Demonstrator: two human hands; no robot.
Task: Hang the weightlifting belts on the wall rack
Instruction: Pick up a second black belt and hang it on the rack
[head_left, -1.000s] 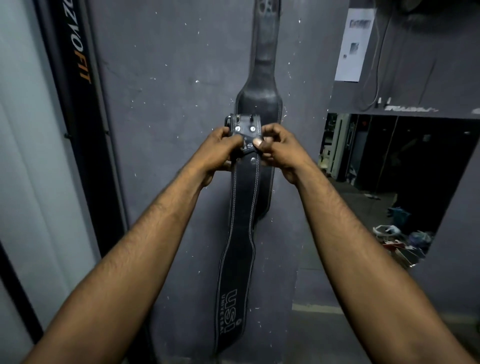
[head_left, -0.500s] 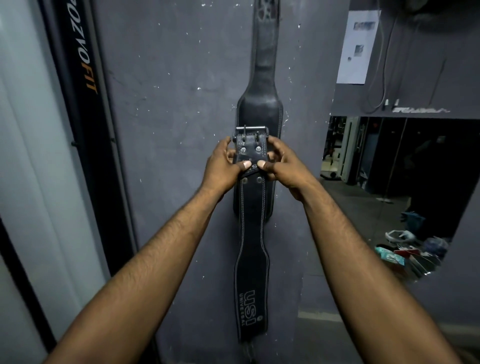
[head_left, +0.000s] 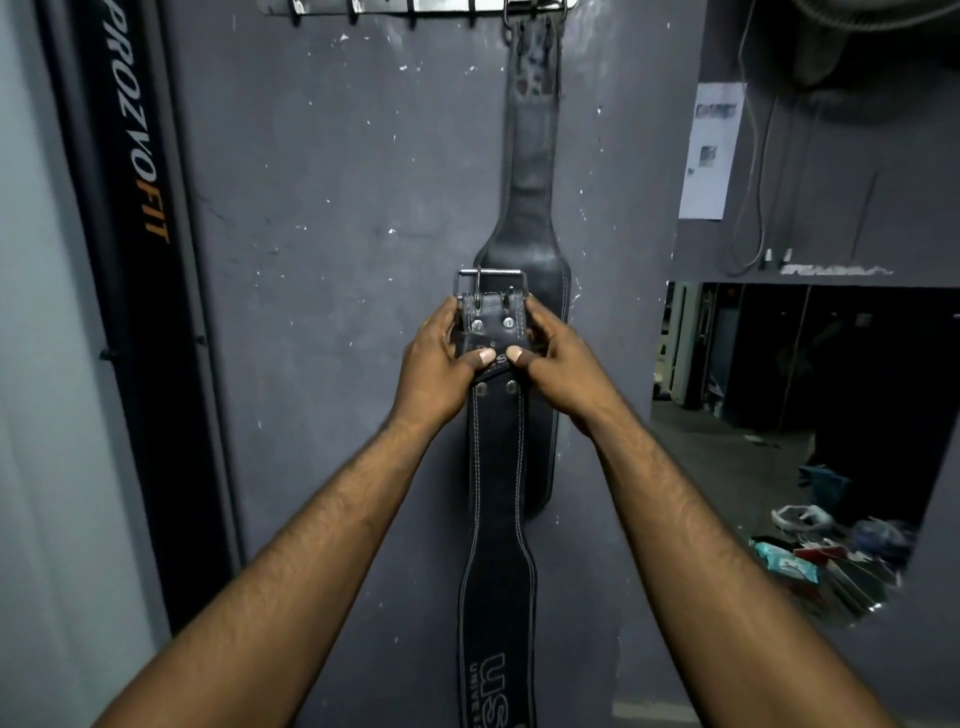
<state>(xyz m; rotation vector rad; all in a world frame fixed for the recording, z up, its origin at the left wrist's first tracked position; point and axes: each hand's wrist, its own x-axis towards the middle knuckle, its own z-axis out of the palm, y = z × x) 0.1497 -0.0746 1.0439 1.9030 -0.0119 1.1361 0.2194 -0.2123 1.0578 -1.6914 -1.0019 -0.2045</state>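
- Two belts are in front of me: the front belt (head_left: 497, 467) in my grips, and the hung belt (head_left: 531, 249) just behind it, flat against the wall (head_left: 337, 234).
- The front belt hangs straight down from my grips. Its white-stitched length overlaps the wide lower part of the hung belt, and its lettered tail runs off the bottom of the view.
- Its buckle (head_left: 492, 280) is at the top, with the metal frame just above my fingers and well below the rack (head_left: 415, 6).
- My left grip (head_left: 439, 364) is curled round the belt's left edge under the buckle, thumb pressed on the front.
- My right grip (head_left: 558, 364) is curled the same way round the right edge, and the two thumb tips nearly meet on the leather.
- The hung belt's narrow end rises to the rack near its right end; I cannot tell which hook holds it.
- To the left a black strip (head_left: 132, 208) with lettering stands upright.
- To the right a paper (head_left: 711, 150) is stuck on the wall beside cables (head_left: 753, 156).
- Below them is a dark opening or mirror (head_left: 805, 395), I cannot tell which, with clutter low down.
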